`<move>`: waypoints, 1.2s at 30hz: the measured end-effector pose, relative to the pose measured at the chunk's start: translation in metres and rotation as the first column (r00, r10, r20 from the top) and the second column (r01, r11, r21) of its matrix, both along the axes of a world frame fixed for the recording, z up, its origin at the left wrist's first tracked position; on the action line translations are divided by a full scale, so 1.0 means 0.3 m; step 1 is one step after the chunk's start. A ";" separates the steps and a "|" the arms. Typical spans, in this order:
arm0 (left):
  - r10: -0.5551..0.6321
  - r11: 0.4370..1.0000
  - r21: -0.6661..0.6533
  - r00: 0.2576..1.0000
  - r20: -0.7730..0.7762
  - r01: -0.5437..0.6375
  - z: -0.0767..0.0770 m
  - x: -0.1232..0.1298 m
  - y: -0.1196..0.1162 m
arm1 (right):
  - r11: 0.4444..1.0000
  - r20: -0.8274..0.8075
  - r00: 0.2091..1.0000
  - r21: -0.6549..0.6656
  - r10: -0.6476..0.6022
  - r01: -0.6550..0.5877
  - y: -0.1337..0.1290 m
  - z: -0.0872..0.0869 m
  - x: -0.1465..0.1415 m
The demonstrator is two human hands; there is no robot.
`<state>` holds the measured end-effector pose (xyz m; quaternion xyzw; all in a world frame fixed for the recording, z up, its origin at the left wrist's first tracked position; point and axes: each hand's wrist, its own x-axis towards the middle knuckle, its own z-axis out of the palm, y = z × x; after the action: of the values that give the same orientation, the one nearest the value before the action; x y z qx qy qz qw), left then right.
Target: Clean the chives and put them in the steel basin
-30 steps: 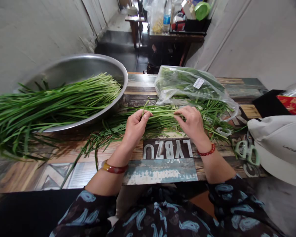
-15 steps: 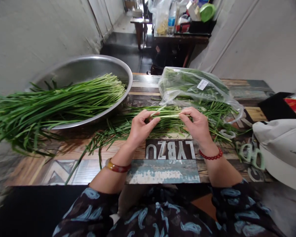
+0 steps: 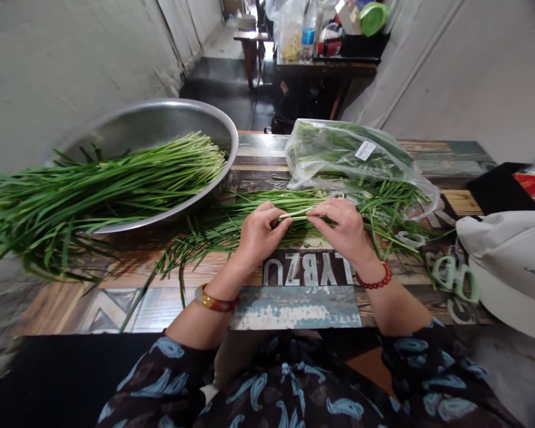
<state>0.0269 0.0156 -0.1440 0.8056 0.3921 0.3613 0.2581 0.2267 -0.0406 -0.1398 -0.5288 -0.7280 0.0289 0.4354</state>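
Between my two hands runs a thin pale-green stalk (image 3: 298,213). My left hand (image 3: 262,233) pinches its left part between thumb and fingers, and my right hand (image 3: 342,229) pinches it on the right. Just beyond and beneath the hands, a loose pile of green stalks (image 3: 223,223) lies across the wooden table (image 3: 294,309). More long greens (image 3: 160,172) rest in a large steel basin (image 3: 160,110) on the left, their leaves hanging over its rim. Behind my right hand lies a clear plastic bag (image 3: 350,151) of greens with a white label.
Green-handled scissors (image 3: 455,279) and a roll of clear tape (image 3: 411,239) lie on the right, beside a white cap (image 3: 512,267). A black box (image 3: 494,187) stands behind the cap. Farther back, a small table (image 3: 330,68) holds a bottle and other items.
My right hand has moved left, closer to my left hand, which has shifted slightly right. The slanting pale stalk piece at my left fingers no longer shows.
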 end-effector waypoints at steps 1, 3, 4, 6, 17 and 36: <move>-0.007 1.000 0.001 1.000 0.002 0.007 -0.002 0.000 0.000 | 1.000 -0.043 0.999 0.001 0.014 -0.014 0.001 0.000 -0.004; -0.018 1.000 0.007 1.000 0.004 0.018 -0.004 -0.001 0.000 | 0.999 -0.127 0.991 -0.015 0.039 -0.042 0.003 -0.002 -0.010; -0.021 1.000 0.011 1.000 0.003 0.021 -0.005 -0.001 0.000 | 0.998 -0.157 0.987 -0.028 0.043 -0.048 0.004 -0.002 -0.013; -0.024 1.000 0.017 1.000 -0.002 0.024 -0.005 -0.002 0.000 | 0.997 -0.190 0.981 -0.054 0.039 -0.051 0.005 -0.004 -0.018; -0.020 0.999 -0.026 0.999 0.028 0.020 0.016 -0.007 0.008 | 0.970 -0.625 0.745 -0.198 -0.233 0.138 0.021 -0.037 0.030; -0.073 0.984 0.151 0.985 -0.158 0.097 0.018 -0.017 -0.012 | 0.985 -0.281 0.959 -0.150 0.043 -0.088 -0.005 0.018 -0.006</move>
<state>0.0219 0.0120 -0.1387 0.8648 0.3460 0.3174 0.1781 0.2248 -0.0422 -0.1344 -0.5284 -0.6726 0.1754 0.4875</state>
